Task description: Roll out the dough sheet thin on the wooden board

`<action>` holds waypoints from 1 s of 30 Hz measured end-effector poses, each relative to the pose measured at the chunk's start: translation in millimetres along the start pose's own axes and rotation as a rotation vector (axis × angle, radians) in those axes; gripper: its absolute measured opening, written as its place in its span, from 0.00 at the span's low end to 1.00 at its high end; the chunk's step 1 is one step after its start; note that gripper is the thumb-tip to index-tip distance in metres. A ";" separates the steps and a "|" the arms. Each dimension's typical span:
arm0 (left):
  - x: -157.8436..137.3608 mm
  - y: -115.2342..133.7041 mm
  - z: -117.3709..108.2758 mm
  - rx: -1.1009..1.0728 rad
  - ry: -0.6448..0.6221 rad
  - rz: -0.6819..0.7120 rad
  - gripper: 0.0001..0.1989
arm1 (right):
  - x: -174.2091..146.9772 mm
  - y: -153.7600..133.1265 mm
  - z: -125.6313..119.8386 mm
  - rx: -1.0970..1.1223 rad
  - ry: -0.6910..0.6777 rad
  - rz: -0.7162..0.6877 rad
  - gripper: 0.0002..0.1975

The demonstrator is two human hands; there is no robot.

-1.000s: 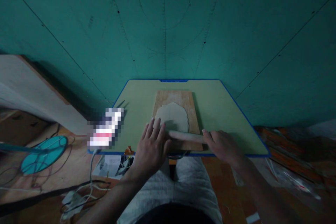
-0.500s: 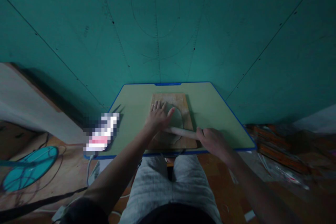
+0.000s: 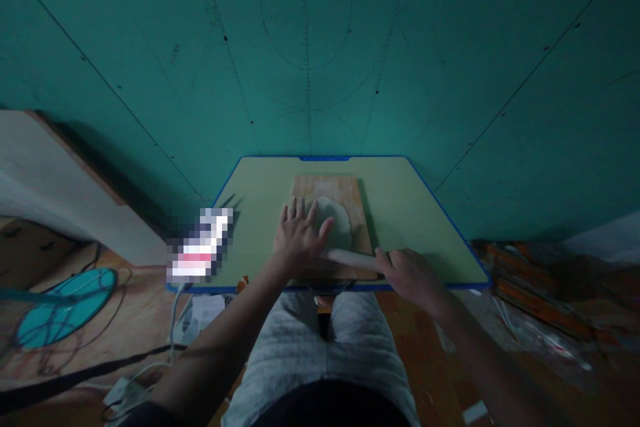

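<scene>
A pale, flat sheet of dough [image 3: 336, 221] lies on a wooden board [image 3: 361, 210] in front of me. Across its near part runs a light rolling pin [image 3: 355, 259]. My right hand [image 3: 407, 272] is wrapped around the pin's right end, at the board's near right corner. My left hand [image 3: 303, 235] is open, fingers spread and pointing away from me, over the left side of the dough and board. Its palm covers the pin's left end, so I cannot see how they touch there.
The board rests on a small pale table [image 3: 400, 207] with a blue edge, against a green wall [image 3: 320, 80]. A blurred-out device [image 3: 200, 247] with a cable lies on the table's left. A turquoise round object [image 3: 67, 307] and cables are on the floor at left.
Both hands and the rolling pin have moved toward me over the dough. More dough shows beyond the pin, less on its near side. The view has shifted slightly.
</scene>
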State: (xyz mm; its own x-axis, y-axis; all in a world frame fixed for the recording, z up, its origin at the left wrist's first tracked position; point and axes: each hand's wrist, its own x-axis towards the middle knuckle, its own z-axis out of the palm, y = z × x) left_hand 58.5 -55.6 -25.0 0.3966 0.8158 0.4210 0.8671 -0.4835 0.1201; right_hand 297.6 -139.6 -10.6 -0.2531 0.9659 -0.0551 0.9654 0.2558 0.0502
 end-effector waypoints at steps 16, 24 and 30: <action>-45.3 16.8 -27.4 0.065 -0.013 -0.035 0.24 | -12.0 -0.7 7.6 0.013 0.142 -0.066 0.17; -76.2 -16.9 -30.9 -0.071 -0.022 -0.039 0.22 | -24.3 -30.5 -6.0 0.192 0.216 0.077 0.28; -52.6 -38.6 -23.8 -0.212 -0.077 -0.157 0.23 | -31.2 -53.6 -8.9 0.478 0.207 0.097 0.26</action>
State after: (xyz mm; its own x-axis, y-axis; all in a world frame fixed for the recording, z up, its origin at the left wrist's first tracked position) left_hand -3.0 -87.4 -30.4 0.2911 0.9038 0.3138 0.8404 -0.3983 0.3676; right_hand 253.2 -183.1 -2.7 -0.1218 0.9843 0.1275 0.8935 0.1647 -0.4179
